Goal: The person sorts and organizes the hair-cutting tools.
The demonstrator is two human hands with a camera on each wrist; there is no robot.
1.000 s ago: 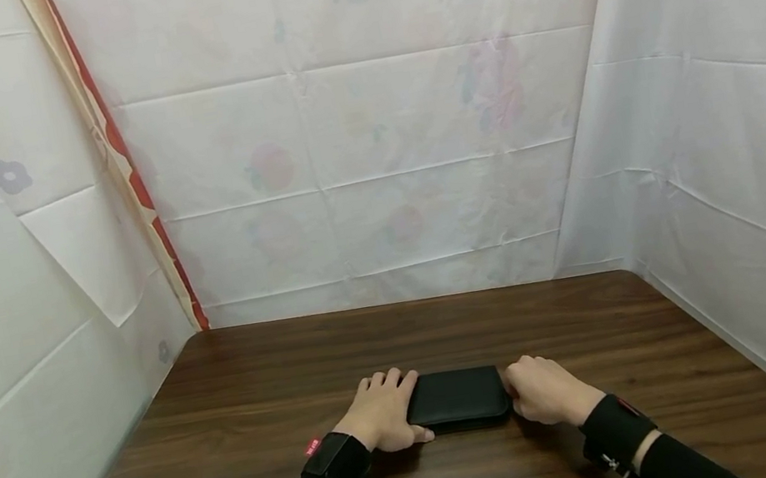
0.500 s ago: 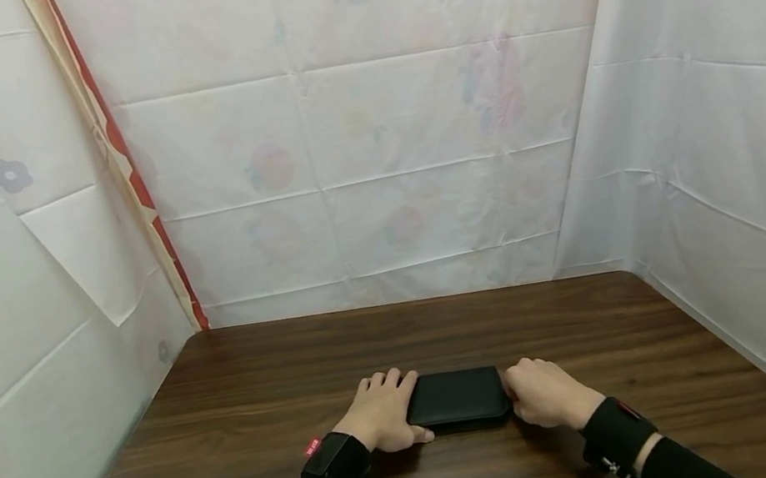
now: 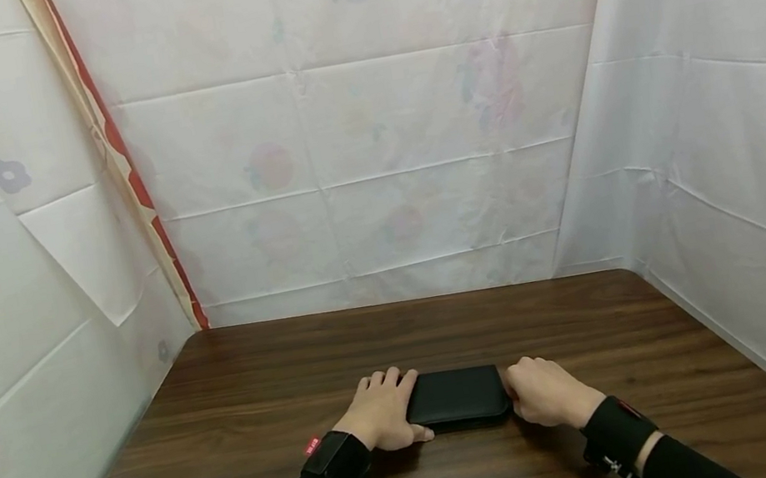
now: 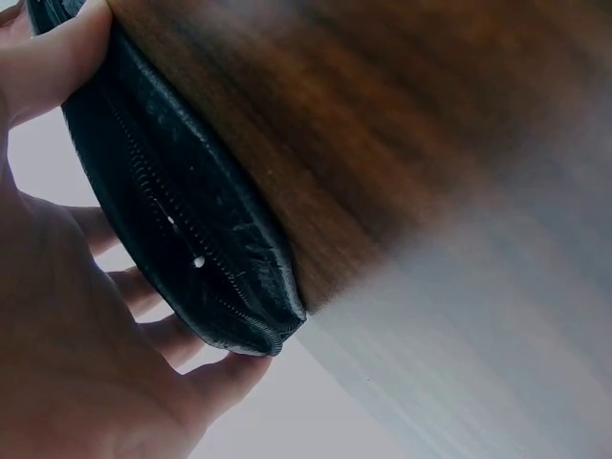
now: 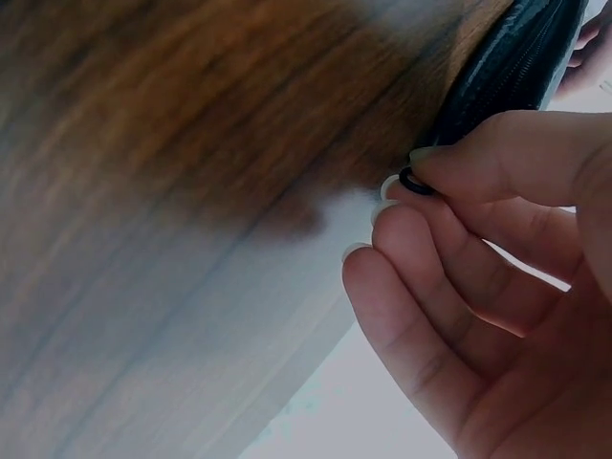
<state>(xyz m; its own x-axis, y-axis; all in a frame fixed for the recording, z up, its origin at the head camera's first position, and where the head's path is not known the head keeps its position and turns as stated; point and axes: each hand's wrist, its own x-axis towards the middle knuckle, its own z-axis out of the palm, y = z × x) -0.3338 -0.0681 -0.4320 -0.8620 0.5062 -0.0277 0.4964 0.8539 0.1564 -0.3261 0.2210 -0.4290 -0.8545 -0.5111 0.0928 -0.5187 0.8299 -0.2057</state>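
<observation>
A black zip wallet (image 3: pixel 457 397) lies on the brown wooden table. My left hand (image 3: pixel 378 417) holds its left end, with the thumb at the near side and the fingers spread along the far side. The left wrist view shows zipper teeth (image 4: pixel 143 172) along the wallet's side and a small pale spot among them. At the right end, my right hand (image 3: pixel 547 389) has its fingers curled. Up close in the right wrist view, thumb and index finger pinch a small black zipper pull (image 5: pixel 414 182), partly hidden by the fingertips.
The wooden table (image 3: pixel 260 369) reaches back to a white printed sheet (image 3: pixel 380 222) hung behind it. More white sheeting (image 3: pixel 737 171) encloses the right and left sides. A red-and-cream strip (image 3: pixel 125 159) runs down the back left corner.
</observation>
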